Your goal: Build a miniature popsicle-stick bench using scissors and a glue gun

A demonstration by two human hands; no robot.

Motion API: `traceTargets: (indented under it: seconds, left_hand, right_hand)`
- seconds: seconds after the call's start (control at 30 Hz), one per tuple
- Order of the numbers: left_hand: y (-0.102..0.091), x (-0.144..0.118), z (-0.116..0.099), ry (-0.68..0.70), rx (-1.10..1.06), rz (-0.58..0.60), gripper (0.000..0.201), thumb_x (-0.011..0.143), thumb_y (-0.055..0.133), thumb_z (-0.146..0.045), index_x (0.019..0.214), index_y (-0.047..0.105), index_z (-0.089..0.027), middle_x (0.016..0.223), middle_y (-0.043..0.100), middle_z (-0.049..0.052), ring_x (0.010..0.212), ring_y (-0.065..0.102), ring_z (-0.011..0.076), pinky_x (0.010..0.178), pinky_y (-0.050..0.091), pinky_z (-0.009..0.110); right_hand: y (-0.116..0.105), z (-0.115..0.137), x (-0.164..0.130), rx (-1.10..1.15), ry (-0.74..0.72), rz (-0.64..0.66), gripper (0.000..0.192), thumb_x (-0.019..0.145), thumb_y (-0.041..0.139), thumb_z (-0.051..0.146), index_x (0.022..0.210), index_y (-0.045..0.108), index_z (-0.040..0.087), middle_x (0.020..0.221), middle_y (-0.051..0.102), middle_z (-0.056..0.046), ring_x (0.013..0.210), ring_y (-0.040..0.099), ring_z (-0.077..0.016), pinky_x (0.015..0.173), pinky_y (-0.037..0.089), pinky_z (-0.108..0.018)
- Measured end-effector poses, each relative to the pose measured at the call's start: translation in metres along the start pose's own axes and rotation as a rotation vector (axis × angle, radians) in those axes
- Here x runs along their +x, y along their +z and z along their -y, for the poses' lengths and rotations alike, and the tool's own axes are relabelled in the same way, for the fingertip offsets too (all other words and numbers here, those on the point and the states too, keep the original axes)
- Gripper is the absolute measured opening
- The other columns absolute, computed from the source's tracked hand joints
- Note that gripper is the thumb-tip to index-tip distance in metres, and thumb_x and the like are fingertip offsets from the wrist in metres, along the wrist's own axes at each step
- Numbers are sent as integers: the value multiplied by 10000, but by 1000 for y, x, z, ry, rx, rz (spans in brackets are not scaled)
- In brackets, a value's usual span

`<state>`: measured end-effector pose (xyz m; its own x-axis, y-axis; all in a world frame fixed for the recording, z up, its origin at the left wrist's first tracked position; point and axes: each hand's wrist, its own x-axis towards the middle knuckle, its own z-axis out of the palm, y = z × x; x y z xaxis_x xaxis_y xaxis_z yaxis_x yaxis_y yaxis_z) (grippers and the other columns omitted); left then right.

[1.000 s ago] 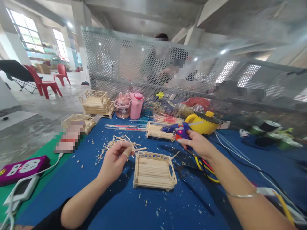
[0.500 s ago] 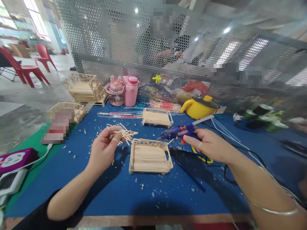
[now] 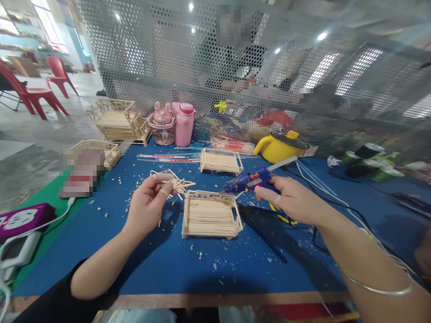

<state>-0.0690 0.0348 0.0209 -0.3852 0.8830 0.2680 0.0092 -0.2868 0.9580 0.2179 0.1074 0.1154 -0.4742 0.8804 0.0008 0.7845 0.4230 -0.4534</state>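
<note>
The right hand (image 3: 292, 204) grips a blue glue gun (image 3: 248, 181) whose nozzle points at the back corner of the wooden stick tray (image 3: 210, 214) on the blue table (image 3: 168, 264), while the left hand (image 3: 148, 204) pinches a thin stick (image 3: 180, 183) just left of it.

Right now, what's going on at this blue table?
A person is building small trays from wooden sticks. Their right hand holds a blue glue gun, its nozzle aimed at the far right corner of the stick tray in front of them. Their left hand pinches a thin stick beside a loose pile of sticks. More stick trays sit farther back.
</note>
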Motion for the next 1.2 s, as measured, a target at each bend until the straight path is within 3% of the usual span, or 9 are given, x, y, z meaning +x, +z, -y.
traceTargets:
  seconds: [0.23, 0.43, 0.77, 1.03, 1.2]
  left_hand:
    - [0, 0, 0, -2, -2, 5, 228, 757, 640, -337, 916, 615, -175, 739, 645, -1, 685, 630, 124, 684, 496, 241]
    - [1, 1, 0, -12, -5, 3, 253, 743, 651, -351, 916, 613, -171, 747, 646, 3, 683, 636, 131, 686, 498, 252]
    - [0, 1, 1, 9, -20, -5, 239, 762, 640, -336, 928, 605, -168, 736, 643, 6, 687, 632, 128, 695, 500, 253]
    - [-1, 1, 1, 10, -9, 9, 240, 767, 633, -333, 944, 603, -174, 747, 649, 2, 708, 642, 131, 709, 496, 253]
    - [-1, 1, 1, 4, -12, 11, 235, 768, 633, -327, 935, 600, -166, 738, 646, 3, 707, 641, 132, 705, 498, 254]
  right_hand:
    - [0, 0, 0, -46, -30, -39, 413, 824, 457, 547, 799, 638, 177, 751, 656, -59, 686, 569, -211, 679, 462, -329]
    - [2, -2, 0, -48, -30, -50, 424, 826, 467, 527, 959, 663, 176, 847, 684, -71, 758, 597, -241, 727, 473, -354]
    - [6, 12, 4, 67, -68, -92, 384, 817, 475, 526, 819, 651, 184, 640, 628, -37, 616, 575, -193, 623, 461, -311]
    - [19, 17, 13, 46, -153, -99, 350, 819, 496, 497, 675, 644, 214, 684, 666, -44, 680, 615, -210, 686, 496, -322]
    - [22, 17, 14, 37, -176, -83, 336, 843, 486, 472, 858, 683, 200, 790, 705, -49, 728, 637, -215, 723, 509, -328]
